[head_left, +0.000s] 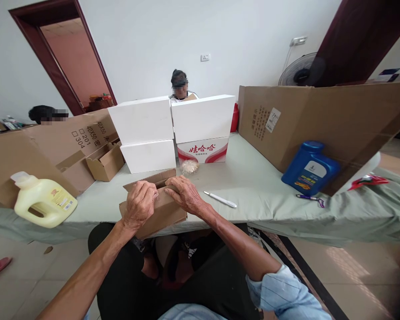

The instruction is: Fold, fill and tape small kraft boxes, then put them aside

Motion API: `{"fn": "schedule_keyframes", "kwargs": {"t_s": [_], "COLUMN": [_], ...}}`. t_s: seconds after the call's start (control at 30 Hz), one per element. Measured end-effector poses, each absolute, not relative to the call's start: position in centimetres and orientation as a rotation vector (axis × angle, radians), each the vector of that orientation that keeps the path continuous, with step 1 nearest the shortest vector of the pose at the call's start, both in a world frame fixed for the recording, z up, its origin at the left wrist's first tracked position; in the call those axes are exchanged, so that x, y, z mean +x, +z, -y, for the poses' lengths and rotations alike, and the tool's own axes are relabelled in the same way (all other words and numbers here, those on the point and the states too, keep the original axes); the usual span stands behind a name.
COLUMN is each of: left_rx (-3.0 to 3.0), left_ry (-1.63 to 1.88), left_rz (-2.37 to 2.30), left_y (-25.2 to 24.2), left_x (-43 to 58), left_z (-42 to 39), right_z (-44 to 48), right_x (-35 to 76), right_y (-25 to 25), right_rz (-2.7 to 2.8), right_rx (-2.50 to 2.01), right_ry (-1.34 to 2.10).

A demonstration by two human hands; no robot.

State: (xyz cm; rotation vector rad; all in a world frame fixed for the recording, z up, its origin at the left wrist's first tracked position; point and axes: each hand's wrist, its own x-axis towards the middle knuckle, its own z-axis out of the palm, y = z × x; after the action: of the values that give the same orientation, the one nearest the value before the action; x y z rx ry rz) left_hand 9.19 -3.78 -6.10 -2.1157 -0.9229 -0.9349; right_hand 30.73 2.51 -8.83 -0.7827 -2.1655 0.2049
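White wall (146, 49) rises beyond a worktop (103, 206) draped in pale green cloth, and at its near edge sits the small carton (165, 215), brown, with a flap standing up on its far side. On the left of the small carton, the left hand (142, 202) grips its upper edge with tightly curled fingers; to the right, the right hand (186, 194) grasps the top edge, fingers bent over the cardboard. Just beyond the small carton is a round, pale, shiny bundle (189, 167), its contents too unclear to tell. Behind that stands a red-and-white box (202, 150) with a white box (203, 118) on top, next to two more white boxes (148, 155) stacked to its left. A slim white tool (220, 199) lies right of the small carton; farther right are a blue bottle (311, 171) and a large brown carton (286, 120). Well to the left of the small carton stands a yellow jug (45, 202), and between the two, farther back, an open brown box (106, 165). Another person (182, 94) shows beyond the small carton, partly hidden by the white boxes.
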Motion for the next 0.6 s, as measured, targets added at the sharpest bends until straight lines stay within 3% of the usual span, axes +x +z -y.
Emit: {"fn": "schedule_keyframes", "kwargs": {"t_s": [0.4, 0.6], "left_rx": [-2.213, -2.394], "left_ry": [-1.036, -1.563], "left_rz": [0.885, 1.074], "left_y": [-6.7, -5.0], "left_x": [9.6, 10.3], "left_z": [5.0, 7.5], "right_z": [-2.8, -3.2], "right_x": [30.9, 30.9], "right_y": [-8.4, -8.2], "right_rz": [2.182, 2.172], "right_rx": [-0.852, -0.87], "right_ry": [0.249, 0.289]}}
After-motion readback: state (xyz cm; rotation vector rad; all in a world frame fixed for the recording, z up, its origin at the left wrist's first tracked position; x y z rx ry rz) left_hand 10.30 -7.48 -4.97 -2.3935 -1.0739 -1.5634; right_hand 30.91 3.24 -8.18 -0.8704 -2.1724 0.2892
